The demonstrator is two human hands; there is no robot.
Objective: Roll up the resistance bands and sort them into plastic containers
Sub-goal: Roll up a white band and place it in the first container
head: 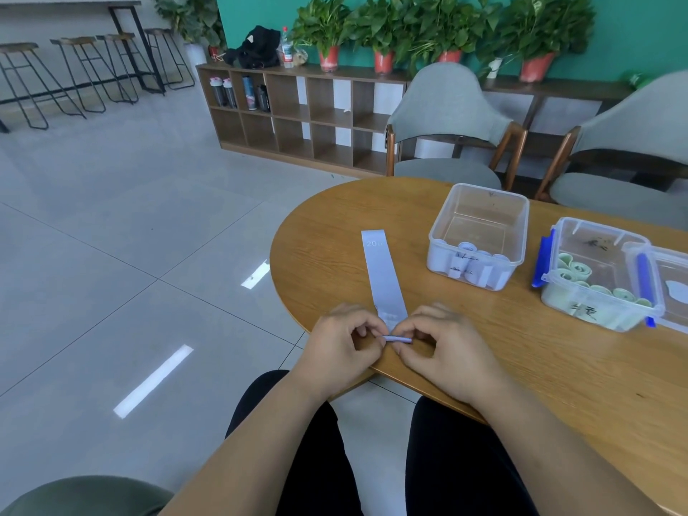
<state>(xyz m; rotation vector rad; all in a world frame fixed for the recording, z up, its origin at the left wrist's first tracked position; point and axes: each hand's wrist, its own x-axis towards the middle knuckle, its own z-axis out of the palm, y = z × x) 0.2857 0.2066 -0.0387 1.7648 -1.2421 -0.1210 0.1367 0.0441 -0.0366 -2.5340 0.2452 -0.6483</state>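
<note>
Both hands — left hand [340,344], right hand [445,348] — pinch band [383,273] at table edge [294,314].

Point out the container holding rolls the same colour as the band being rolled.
The clear container without latches, nearest the band: its rolls are pale lavender like the band. The blue-latched container to its right holds green rolls.

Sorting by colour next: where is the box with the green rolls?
In the head view the box of green rolls stands on the right side of the table, just right of the box of pale purple rolls.
</note>
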